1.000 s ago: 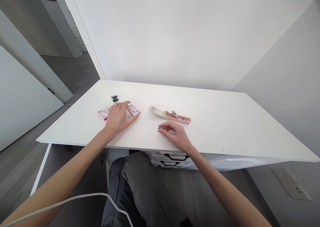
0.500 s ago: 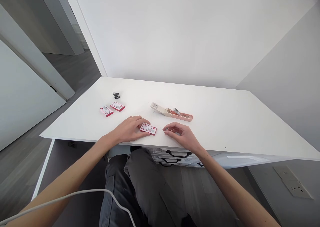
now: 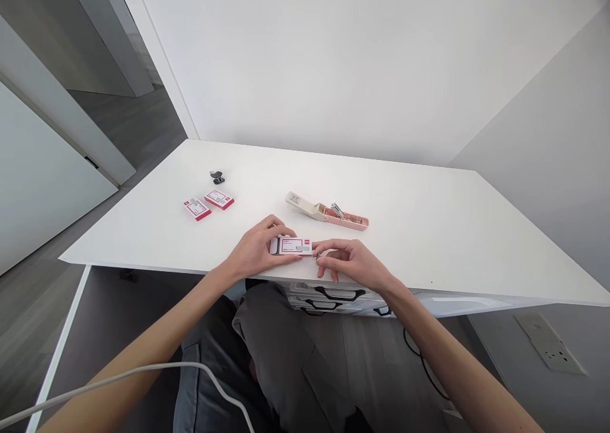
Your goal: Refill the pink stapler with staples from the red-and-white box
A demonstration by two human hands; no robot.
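Note:
My left hand [image 3: 257,253] grips a small red-and-white staple box [image 3: 291,246] near the front edge of the white table [image 3: 429,230], holding it just above the surface. My right hand [image 3: 355,263] meets the box's right end, its fingers curled and pinching there. Behind the hands lies a beige and pink stapler [image 3: 326,211], swung open flat with its staple channel showing.
Two more red-and-white staple boxes [image 3: 208,204] lie at the table's left, with a small black binder clip [image 3: 218,178] beyond them. Clear drawers with black handles [image 3: 328,295] sit under the table edge. A white cable [image 3: 143,376] crosses my lap.
My left hand took one staple box from the group at the left and brought it to the front middle. My right hand closed in on the box's right end.

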